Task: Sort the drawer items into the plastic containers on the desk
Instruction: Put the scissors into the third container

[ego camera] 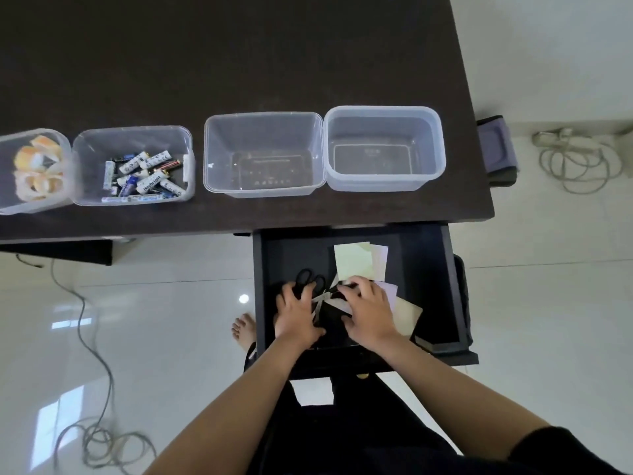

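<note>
The open dark drawer (428, 269) below the desk edge holds black-handled scissors (310, 281), a pale green sticky-note pad (352, 262) and other pastel note pads (407, 313). My left hand (296, 313) lies spread over the scissors, fingers on the handles. Beside it, my right hand (368, 310) rests with fingers apart on more scissors and the note pads, hiding them partly. On the desk stand two empty clear containers (263, 154) (383, 147), one with batteries (137, 166) and one with tape rolls (34, 169).
The dark desk (239, 63) ends at the right near a purple pouch (496, 149). Cables lie coiled on the white tiled floor at right (575, 162) and lower left (99, 437). My bare foot (244, 329) shows left of the drawer.
</note>
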### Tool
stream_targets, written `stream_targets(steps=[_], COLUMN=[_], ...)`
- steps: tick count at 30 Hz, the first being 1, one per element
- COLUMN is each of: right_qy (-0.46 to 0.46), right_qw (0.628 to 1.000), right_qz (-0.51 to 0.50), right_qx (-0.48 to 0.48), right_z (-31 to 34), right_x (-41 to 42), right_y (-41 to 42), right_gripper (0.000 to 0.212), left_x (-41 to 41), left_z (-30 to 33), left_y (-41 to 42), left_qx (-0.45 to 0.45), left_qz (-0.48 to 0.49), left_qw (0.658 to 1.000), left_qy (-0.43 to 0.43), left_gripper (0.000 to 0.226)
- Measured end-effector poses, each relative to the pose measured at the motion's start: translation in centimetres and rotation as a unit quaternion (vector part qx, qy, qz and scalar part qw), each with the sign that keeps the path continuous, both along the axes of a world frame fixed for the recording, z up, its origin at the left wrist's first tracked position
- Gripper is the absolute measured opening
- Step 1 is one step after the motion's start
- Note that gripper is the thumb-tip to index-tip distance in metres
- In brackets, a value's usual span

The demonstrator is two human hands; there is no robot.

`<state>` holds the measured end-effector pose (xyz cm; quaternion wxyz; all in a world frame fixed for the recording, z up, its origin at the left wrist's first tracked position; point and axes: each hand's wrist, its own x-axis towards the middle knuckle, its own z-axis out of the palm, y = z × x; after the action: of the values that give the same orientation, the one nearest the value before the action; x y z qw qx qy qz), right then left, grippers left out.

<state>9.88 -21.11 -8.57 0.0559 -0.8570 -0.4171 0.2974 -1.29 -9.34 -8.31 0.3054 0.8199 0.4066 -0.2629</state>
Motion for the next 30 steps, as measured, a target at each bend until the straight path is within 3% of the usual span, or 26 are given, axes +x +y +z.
stream_targets(steps=[3, 8, 11, 15, 20, 24, 30], right_qy=[-0.035, -0.070, -0.045, -0.004, 0.031, 0.051, 0.032], right_qw=[0.999, 0.995, 0.993, 0.990, 0.981, 0.984, 0.995], right_qz=[0.028, 0.068, 0.105, 0.144, 0.193, 0.172, 0.092], right_qx=[-0.015, -0.008, 0.000, 0.002, 0.001, -0.021, 0.032], right_z=[-0.4, -1.2, -0.9, -0.2, 1.5, 2.6, 5.0], right_x=[0.7, 1.9, 3.1, 4.2, 5.4, 6.4, 6.6], right_y=[0.3, 0.7, 1.3, 1.9, 2.2, 1.9, 0.9], right_gripper=[0.067, 0.059, 0.044, 0.043, 0.039, 0.051, 0.041], left_x=[-0.2, -0.6, -0.6, -0.8, -1.1, -1.7, -2.0], left_z=[-0.6, -1.1, -1.2, -1.2, -0.6, 0.1, 2.8], left_y=[-0.3, -1.0, -0.8, -0.6, -0.1, 0.1, 0.8], left_qx=[0.029, -0.009, 0.002, 0.021, -0.051, -0.092, -0.090], left_qz=[0.010, 0.081, 0.099, 0.117, 0.161, 0.155, 0.174], left_qw=[1.000, 0.996, 0.994, 0.992, 0.978, 0.973, 0.958], left_qy=[0.004, -0.023, -0.036, -0.051, -0.119, -0.146, -0.210], left_gripper=[0.095, 0.084, 0.075, 0.067, 0.062, 0.064, 0.060])
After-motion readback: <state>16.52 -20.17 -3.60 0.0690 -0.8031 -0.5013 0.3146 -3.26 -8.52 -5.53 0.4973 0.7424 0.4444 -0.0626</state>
